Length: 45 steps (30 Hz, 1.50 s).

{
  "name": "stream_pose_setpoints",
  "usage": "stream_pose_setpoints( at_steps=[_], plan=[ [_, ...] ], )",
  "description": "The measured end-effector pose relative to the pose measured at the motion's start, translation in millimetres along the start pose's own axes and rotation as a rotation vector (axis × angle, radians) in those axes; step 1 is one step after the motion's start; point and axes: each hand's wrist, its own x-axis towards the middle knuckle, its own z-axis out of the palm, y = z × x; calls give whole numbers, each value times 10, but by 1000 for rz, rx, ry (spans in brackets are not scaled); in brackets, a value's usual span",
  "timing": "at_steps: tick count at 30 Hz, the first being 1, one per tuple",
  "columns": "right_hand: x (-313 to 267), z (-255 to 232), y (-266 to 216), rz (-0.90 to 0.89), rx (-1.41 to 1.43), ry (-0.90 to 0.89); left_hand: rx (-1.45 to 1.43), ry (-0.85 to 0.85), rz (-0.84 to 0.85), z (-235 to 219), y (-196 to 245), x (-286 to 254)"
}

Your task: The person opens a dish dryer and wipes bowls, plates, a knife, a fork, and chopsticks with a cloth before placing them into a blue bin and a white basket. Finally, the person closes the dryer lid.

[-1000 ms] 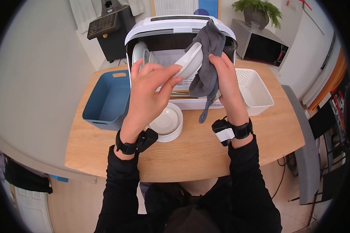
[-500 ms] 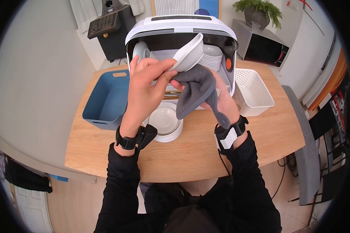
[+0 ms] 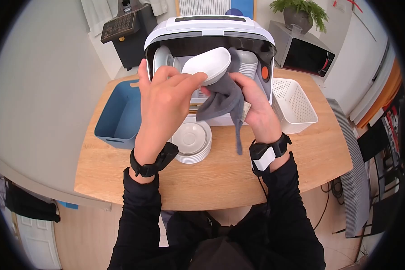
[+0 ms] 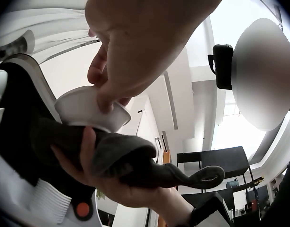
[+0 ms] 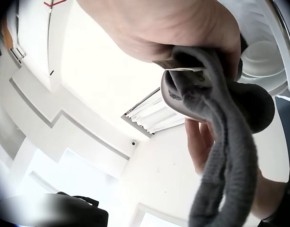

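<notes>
In the head view my left hand (image 3: 164, 101) pinches the rim of a white bowl (image 3: 207, 65), which is tilted in front of an open white dish cabinet (image 3: 211, 28). A grey cloth (image 3: 222, 101) is gripped by my right hand (image 3: 261, 112) and lies against the underside of the bowl, its hanging loop dangling below. From the left wrist, the cloth (image 4: 121, 153) covers part of the right palm just beneath the bowl (image 4: 81, 109). Some right fingertips are hidden behind cloth and bowl. Stacked white plates (image 3: 190, 138) stand on the table below my hands.
White bowls (image 3: 248, 63) are stacked inside the cabinet at right, with plates (image 3: 161, 60) upright at left. A blue bin (image 3: 117, 117) stands left of it on the wooden table (image 3: 211, 189), a white perforated basket (image 3: 297, 103) right. Behind is a microwave (image 3: 308, 54).
The cloth has gone from the bowl's right side to underneath it, with the right hand turning palm upward. The bowl has tipped flatter and shifted left; the left hand keeps its pinch.
</notes>
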Motion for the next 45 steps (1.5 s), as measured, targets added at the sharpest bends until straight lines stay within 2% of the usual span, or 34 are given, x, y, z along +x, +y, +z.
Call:
stream_pose_setpoints(
  at_steps=[3,6,7,10,11,14,17,20,23,26,29,32,35,38,39,42,45],
  plan=[
    [11,43,24,-552,-386,260,85,-19,45,-47,-16,-13],
    [35,-23,-4,-1200,-1111,350,125,-52,76,-42,-33,-35],
    [-96,170,26,-1215,-1183,315,142,-50,90,-32,-23,-35],
    [-218,118,3,-1169,-1764,204,174,-33,138,-18,33,-28],
    [-206,107,35,-1162,-1796,177,184,-23,156,-17,47,-29],
    [-205,71,104,-1162,-1992,264,188,-30,221,27,114,-59],
    [-138,9,80,-1251,-1989,289,158,-36,233,60,162,-56],
    [-206,-10,18,-1037,-1957,199,96,-44,220,77,142,-69],
    [-266,57,-19,-957,-1944,128,62,-67,208,98,133,-77],
    [-270,53,-68,-808,-1758,117,58,-90,195,77,162,-64],
    [-319,87,-93,-594,-1678,255,-22,-79,195,107,147,-83],
    [-356,105,-138,-521,-1716,325,-62,-125,195,103,158,-86],
    [-398,3,-253,-452,-1557,331,-85,-153,189,84,218,-105],
    [-517,-3,-357,-681,-1479,488,-70,-230,188,47,274,-135],
    [-584,33,-398,-689,-1450,543,-59,-238,195,34,325,-147],
    [-715,107,-519,-872,-1576,631,-57,-261,225,10,519,-199],
    [-887,72,-596,-819,-1693,675,-75,-292,266,9,669,-193]
  ],
)
